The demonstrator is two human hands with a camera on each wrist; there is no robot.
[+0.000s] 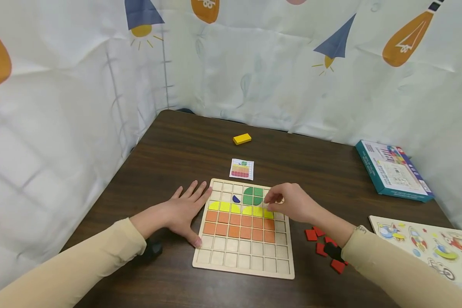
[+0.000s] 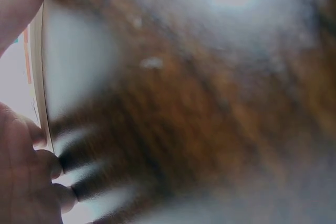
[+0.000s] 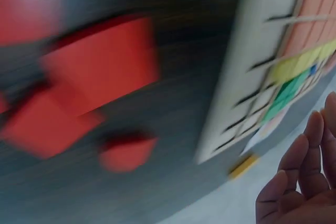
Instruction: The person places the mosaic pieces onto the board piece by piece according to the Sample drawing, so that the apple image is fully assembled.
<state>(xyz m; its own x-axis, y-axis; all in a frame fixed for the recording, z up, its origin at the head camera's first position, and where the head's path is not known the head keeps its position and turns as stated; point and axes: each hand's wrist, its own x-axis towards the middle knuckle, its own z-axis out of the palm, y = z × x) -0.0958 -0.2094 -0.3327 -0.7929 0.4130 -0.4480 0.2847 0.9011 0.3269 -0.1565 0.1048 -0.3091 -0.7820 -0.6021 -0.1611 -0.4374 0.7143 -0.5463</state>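
Spreading its fingers wide, the left hand (image 1: 185, 216) lies at the left edge of the board (image 1: 243, 271), with its thumb touching the rim. The right hand (image 1: 294, 203) is over the board's upper right, fingers bent in a narrow shape near the thumb; whether a piece is between them, I cannot tell.

The board, on the table (image 1: 169, 145) between the hands, is a wooden grid. In its cells sit green pieces (image 1: 253, 196) across the top two rows, a row of yellow pieces (image 1: 236, 208) below, then two rows of orange squares (image 1: 234, 225). A blue piece (image 1: 236, 199) lies in the second row, left of the green.

Red pieces (image 1: 321, 249) lie loose right of the board. Beyond the board are a card (image 1: 241, 169) and a yellow block (image 1: 242, 138). At far right, a puzzle tray (image 1: 416, 227) holds picture pieces, near a teal box (image 1: 393, 171) whose contents are hidden.
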